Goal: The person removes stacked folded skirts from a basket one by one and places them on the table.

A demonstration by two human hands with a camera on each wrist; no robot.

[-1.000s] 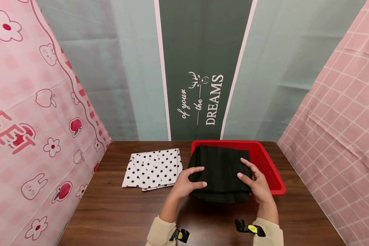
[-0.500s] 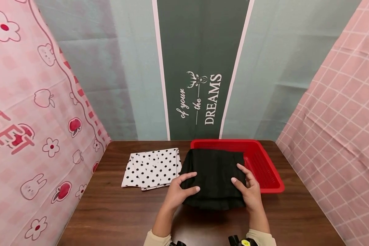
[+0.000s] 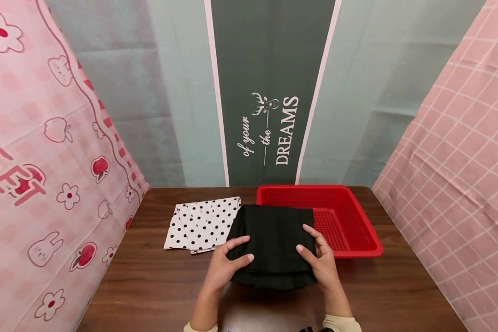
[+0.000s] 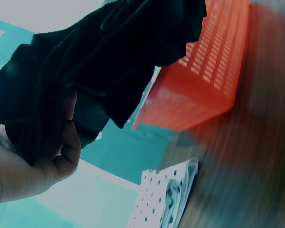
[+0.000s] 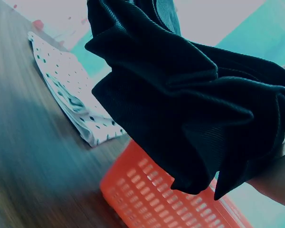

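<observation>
A folded black cloth (image 3: 274,240) is held up above the table between both hands, in front of the basket. At its left edge the left hand (image 3: 228,263) grips it, thumb on top and the other fingers curled beneath, as the left wrist view shows. The right hand (image 3: 321,258) holds the opposite edge the same way, its thumb on the upper face. Loose layers of the black cloth (image 5: 180,109) hang down in the right wrist view. Behind and to the right stands a red plastic basket (image 3: 369,235), its perforated floor partly covered from sight by the cloth.
A folded white cloth with black dots (image 3: 203,223) lies on the wooden table (image 3: 149,286) to the left, its right corner hidden by the black cloth. Curtains hang around the table: a pink patterned curtain (image 3: 79,170) at left, a pink checked curtain (image 3: 452,152) at right.
Both hands have drawn the black cloth left and toward the body, off the basket. More of the basket's inside shows now. The dotted cloth has stayed put.
</observation>
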